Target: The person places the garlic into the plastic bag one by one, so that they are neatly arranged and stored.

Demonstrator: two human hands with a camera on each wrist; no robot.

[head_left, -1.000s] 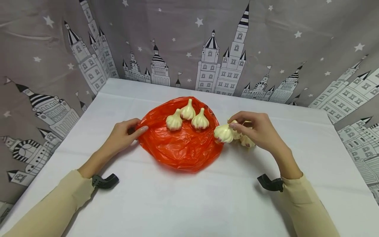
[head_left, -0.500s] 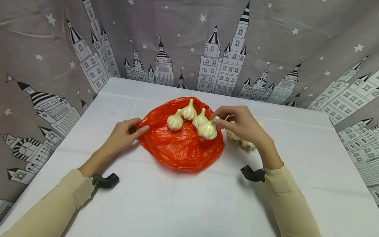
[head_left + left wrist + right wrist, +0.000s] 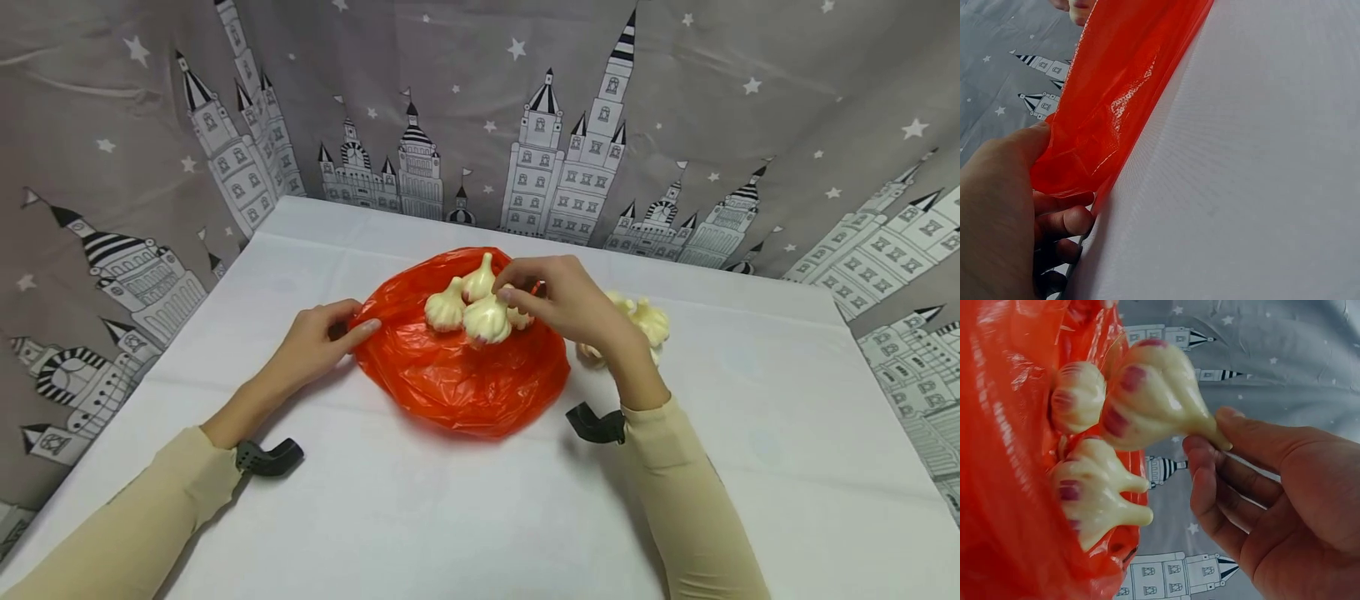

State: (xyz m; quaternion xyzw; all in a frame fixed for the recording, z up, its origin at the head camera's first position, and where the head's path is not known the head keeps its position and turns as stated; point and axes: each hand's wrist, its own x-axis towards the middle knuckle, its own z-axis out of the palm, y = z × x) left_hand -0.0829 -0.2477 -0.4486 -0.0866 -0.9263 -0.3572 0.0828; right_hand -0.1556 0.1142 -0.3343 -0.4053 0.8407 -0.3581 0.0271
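Note:
A red plastic bag (image 3: 465, 383) lies spread on the white table. My left hand (image 3: 313, 337) pinches its left edge between thumb and fingers; the left wrist view shows the thumb on top of the red film (image 3: 1104, 125). By its stem, my right hand (image 3: 558, 296) pinches a cream garlic bulb (image 3: 487, 319) with purple patches (image 3: 1154, 394), held above the bag. Beneath and behind it, other garlic bulbs sit on the bag: one on the left (image 3: 446, 307), one at the back (image 3: 478, 279), and one on the right (image 3: 519, 318), partly hidden.
To the right of the bag, several more garlic bulbs (image 3: 649, 323) lie on the white-covered table (image 3: 450, 517), partly covered by my right forearm. A grey curtain (image 3: 450, 100) printed with castles and stars hangs behind the table.
My right hand has carried the garlic bulb leftward from beside the right-hand pile, across the bag's edge, to above the bulbs on the bag. My left hand keeps its hold.

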